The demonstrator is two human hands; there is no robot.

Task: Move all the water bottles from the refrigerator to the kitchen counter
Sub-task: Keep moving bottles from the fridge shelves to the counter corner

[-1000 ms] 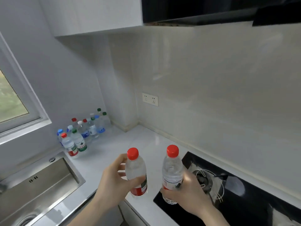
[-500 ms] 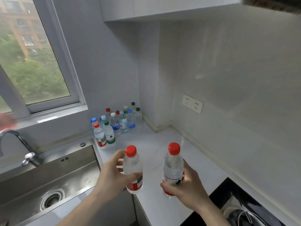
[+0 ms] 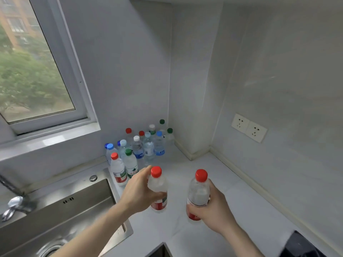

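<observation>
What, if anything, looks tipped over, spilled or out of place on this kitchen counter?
Nothing stands out. The bottles clustered in the corner stand upright, the counter shows no spill, and each hand, left hand and right hand, holds a red-capped bottle upright.

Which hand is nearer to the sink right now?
Left. The left hand, gripping a red-capped bottle, is just beyond the sink's right rim. The right hand, holding another red-capped bottle, is farther right over the counter.
</observation>
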